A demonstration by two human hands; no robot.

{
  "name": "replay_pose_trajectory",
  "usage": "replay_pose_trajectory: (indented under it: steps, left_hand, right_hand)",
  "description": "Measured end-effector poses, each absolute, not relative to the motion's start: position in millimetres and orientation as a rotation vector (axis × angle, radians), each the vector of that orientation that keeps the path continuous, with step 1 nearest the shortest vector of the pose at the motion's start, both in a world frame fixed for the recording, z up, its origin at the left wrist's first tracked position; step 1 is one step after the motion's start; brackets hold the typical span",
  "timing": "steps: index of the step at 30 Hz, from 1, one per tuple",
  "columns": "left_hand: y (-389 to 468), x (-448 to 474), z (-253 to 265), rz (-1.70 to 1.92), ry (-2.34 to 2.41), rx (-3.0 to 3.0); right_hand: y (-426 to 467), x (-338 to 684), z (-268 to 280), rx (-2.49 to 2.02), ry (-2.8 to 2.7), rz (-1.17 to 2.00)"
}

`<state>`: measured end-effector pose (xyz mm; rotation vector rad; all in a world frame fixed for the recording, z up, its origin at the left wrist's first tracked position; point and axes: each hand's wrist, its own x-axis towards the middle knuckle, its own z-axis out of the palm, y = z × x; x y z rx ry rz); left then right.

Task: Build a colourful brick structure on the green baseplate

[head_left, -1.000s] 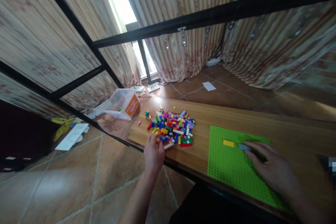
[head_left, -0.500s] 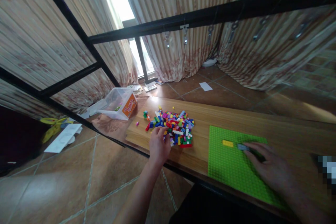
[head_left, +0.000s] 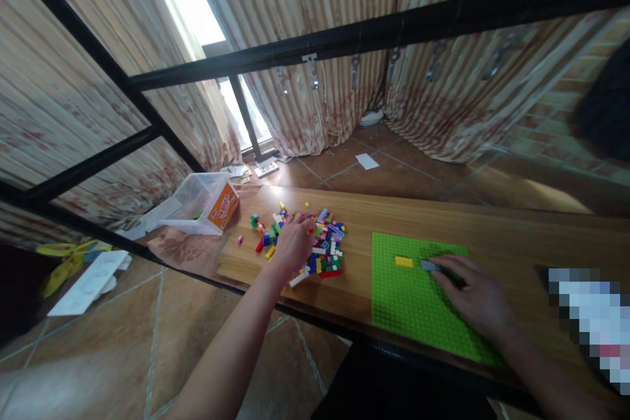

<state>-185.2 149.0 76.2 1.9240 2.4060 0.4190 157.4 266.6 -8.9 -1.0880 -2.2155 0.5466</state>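
My left hand (head_left: 294, 244) reaches over the loose pile of coloured toy bricks (head_left: 329, 251). Its fingers look apart and point down among the bricks, with the tips partly hidden; I see nothing held in them. My right hand (head_left: 467, 289) is closed in a pinch on a small grey-blue brick (head_left: 430, 266), just over or on the green baseplate (head_left: 394, 305); whether the brick touches the plate I cannot tell. A yellow brick (head_left: 404, 262) sits on the baseplate, left of the grey-blue one.
The wooden bench top (head_left: 359, 207) carries everything. A clear plastic box (head_left: 199, 203) with an orange label stands at its left end. A pixelated object (head_left: 585, 315) lies at the right. A black metal bar (head_left: 344, 46) crosses in front of the curtains.
My left hand has moved farther into the brick pile, away from its near edge. A white brick now shows at that edge. My right hand keeps the grey-blue brick beside the yellow one. The view has shifted.
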Motion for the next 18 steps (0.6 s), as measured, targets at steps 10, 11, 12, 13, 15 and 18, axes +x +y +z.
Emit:
replay_pose_trajectory:
  steps: [10, 11, 12, 13, 15, 18]
  left_hand:
    - [134, -195, 79, 0.539, 2.555, 1.862]
    - [136, -189, 81, 0.545, 2.509, 1.917]
    - [137, -183, 83, 0.54, 2.452, 1.977]
    - [139, -176, 85, 0.515, 2.402, 2.027]
    - [143, -164, 87, 0.414, 2.361, 2.078]
    - [148, -152, 86, 0.228, 2.403, 2.067]
  right_hand:
    - [265, 156, -7, -1.072, -2.189, 0.559]
    - [265, 155, -6, -1.068, -2.193, 0.561]
    - [265, 155, -6, -1.065, -2.196, 0.563]
    - [264, 155, -5, -1.063, -2.195, 0.564]
    - [265, 155, -5, -1.052, -2.188, 0.555]
    - [266, 154, -6, -1.023, -2.187, 0.522]
